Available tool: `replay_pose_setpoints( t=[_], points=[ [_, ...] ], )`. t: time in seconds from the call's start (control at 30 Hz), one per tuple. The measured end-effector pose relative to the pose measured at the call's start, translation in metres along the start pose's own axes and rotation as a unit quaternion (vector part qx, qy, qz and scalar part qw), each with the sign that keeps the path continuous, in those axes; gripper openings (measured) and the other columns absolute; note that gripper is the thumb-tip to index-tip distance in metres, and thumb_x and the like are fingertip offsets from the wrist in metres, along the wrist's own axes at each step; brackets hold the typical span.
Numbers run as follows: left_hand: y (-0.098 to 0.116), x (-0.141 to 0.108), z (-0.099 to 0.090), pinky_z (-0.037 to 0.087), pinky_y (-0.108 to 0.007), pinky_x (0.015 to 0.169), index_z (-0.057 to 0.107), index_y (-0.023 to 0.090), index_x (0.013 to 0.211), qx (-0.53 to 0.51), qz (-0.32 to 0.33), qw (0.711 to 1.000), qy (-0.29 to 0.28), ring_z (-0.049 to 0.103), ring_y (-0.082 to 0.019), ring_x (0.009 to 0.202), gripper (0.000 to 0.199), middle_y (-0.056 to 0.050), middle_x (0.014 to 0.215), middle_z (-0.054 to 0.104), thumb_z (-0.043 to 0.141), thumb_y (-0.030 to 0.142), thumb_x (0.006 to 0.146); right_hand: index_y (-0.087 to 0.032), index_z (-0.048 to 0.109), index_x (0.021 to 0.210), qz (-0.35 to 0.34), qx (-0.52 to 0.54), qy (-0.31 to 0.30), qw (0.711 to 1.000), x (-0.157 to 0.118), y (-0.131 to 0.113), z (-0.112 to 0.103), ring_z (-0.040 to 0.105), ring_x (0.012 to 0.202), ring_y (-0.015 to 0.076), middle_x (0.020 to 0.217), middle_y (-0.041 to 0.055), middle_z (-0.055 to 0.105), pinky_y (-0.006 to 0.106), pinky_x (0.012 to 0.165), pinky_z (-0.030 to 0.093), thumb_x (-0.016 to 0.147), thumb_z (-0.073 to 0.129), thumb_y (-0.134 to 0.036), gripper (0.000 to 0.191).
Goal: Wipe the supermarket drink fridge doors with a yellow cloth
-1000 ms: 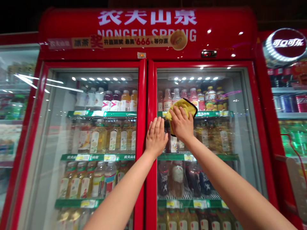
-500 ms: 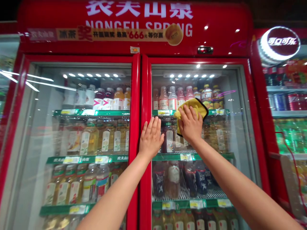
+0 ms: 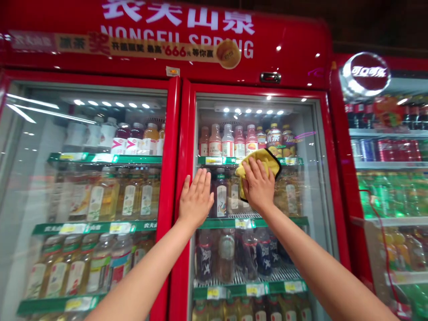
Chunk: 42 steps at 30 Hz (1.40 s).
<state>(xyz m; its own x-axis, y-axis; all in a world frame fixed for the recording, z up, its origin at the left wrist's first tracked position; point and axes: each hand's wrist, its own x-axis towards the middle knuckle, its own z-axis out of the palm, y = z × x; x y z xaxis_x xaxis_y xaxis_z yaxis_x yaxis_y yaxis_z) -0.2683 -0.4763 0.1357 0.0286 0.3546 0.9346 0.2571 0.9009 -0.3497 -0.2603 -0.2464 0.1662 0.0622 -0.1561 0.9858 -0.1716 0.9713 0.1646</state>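
My right hand presses a yellow cloth with a black edge against the glass of the right cooler door. Its fingers lie over the cloth, which is bunched beneath the palm. To the left, my left hand rests flat on the same door, over the inner edge of its red frame and the glass. The fingers of that hand are stretched upward and hold nothing. Behind the glass, bottles stand on shelves with green fronts.
The left cooler door is closed beside the right one. A red header with white lettering runs above both. Another drinks cooler stands at the right, with a round lit sign and a red cable.
The view has shifted, so the coolers sit further left in the picture. My right hand and the cloth have slid slightly down and right on the glass. My left hand stays put.
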Motion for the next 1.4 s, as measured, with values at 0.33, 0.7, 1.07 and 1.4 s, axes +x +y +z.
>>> replay_pose_setpoints(
  t=[0.33, 0.7, 1.07, 1.4],
  points=[
    [0.061, 0.032, 0.02, 0.016, -0.049, 0.129, 0.016, 0.018, 0.162, -0.043, 0.03, 0.999, -0.004, 0.018, -0.024, 0.156, 0.074, -0.009, 0.166, 0.026, 0.049, 0.027, 0.096, -0.028, 0.044, 0.151, 0.006, -0.012, -0.016, 1.0, 0.02, 0.061, -0.013, 0.037, 0.146, 0.0307, 0.159, 0.0064, 0.044, 0.057, 0.117, 0.027, 0.1, 0.041, -0.031, 0.052],
    [0.075, 0.028, 0.031, 0.015, -0.054, 0.128, 0.014, 0.02, 0.162, -0.038, -0.003, 0.999, 0.021, 0.022, -0.028, 0.155, 0.079, -0.01, 0.166, 0.026, 0.053, 0.028, 0.094, -0.031, 0.043, 0.151, -0.059, -0.019, -0.058, 0.996, 0.013, 0.062, -0.016, 0.034, 0.148, 0.0265, 0.16, 0.002, 0.043, 0.055, 0.122, 0.018, 0.099, 0.044, -0.029, 0.052],
    [0.087, 0.04, 0.036, 0.002, -0.049, 0.129, 0.004, 0.018, 0.162, -0.043, 0.026, 0.999, 0.018, 0.015, -0.022, 0.156, 0.082, -0.009, 0.166, 0.025, 0.051, 0.027, 0.096, -0.03, 0.044, 0.15, 0.013, -0.045, -0.038, 0.998, -0.024, 0.089, -0.019, 0.033, 0.148, 0.0299, 0.161, 0.0044, 0.041, 0.057, 0.118, 0.025, 0.097, 0.045, -0.028, 0.053],
    [0.131, 0.09, 0.051, -0.004, -0.046, 0.129, 0.022, 0.022, 0.161, -0.062, 0.039, 0.997, 0.007, 0.011, -0.02, 0.157, 0.069, -0.005, 0.168, 0.021, 0.047, 0.029, 0.098, -0.027, 0.052, 0.144, 0.099, -0.044, 0.009, 0.994, -0.024, 0.138, -0.028, 0.029, 0.15, 0.0366, 0.161, 0.013, 0.038, 0.065, 0.114, 0.031, 0.096, 0.047, -0.028, 0.049]
  ],
)
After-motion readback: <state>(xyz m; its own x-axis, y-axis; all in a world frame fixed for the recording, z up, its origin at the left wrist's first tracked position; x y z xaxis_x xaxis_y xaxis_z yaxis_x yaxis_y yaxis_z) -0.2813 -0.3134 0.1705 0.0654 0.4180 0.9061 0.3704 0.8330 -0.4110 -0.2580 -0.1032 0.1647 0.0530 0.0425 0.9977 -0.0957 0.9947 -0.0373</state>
